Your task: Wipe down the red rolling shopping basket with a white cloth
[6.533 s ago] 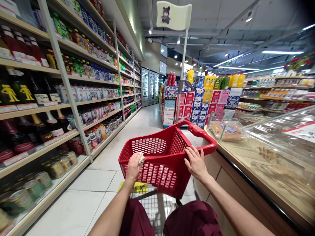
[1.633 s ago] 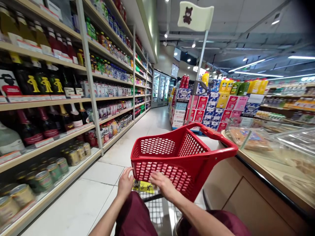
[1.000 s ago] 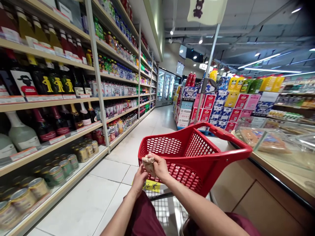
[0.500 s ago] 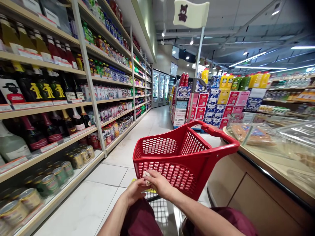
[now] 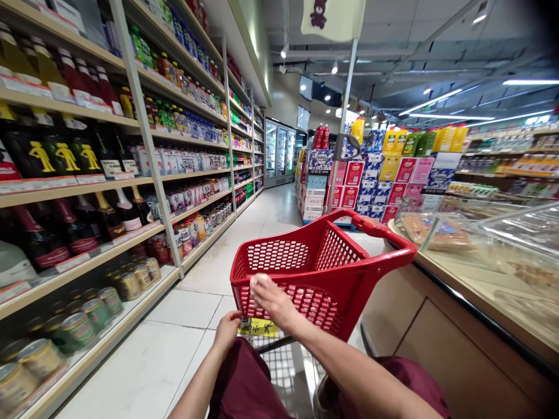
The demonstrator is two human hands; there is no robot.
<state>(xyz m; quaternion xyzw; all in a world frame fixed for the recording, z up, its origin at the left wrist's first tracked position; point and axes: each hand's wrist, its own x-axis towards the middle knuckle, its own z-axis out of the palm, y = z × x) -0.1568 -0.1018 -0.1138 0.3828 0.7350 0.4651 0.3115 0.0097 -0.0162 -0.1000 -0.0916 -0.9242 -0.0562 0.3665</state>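
Observation:
A small red plastic shopping cart (image 5: pixel 349 294) with perforated sides stands in front of my knees. My right hand (image 5: pixel 275 302) is at its near side wall, fingers closed over a crumpled white tissue (image 5: pixel 261 281) pressed at the upper rim. Lower and to the left, my left hand (image 5: pixel 227 330) is at the cart's bottom corner with its fingers curled. Its fingertips are partly hidden, and I cannot make out what they hold. Between the hands and the floor, a yellow label (image 5: pixel 262 327) with dark print shows under the basket.
Drink shelves (image 5: pixel 144 128) with bottles and cans line the left side. A glass-topped counter (image 5: pixel 441 262) with packaged food stands close on the right. Beyond the cart, stacked drink cartons (image 5: pixel 349 186) stand by the aisle. A pole with a bear flag (image 5: pixel 334 17) rises behind the cart.
My hands have come apart from each other. The right one has moved up to the cart's rim with the tissue; the left has shifted left to the bottom corner.

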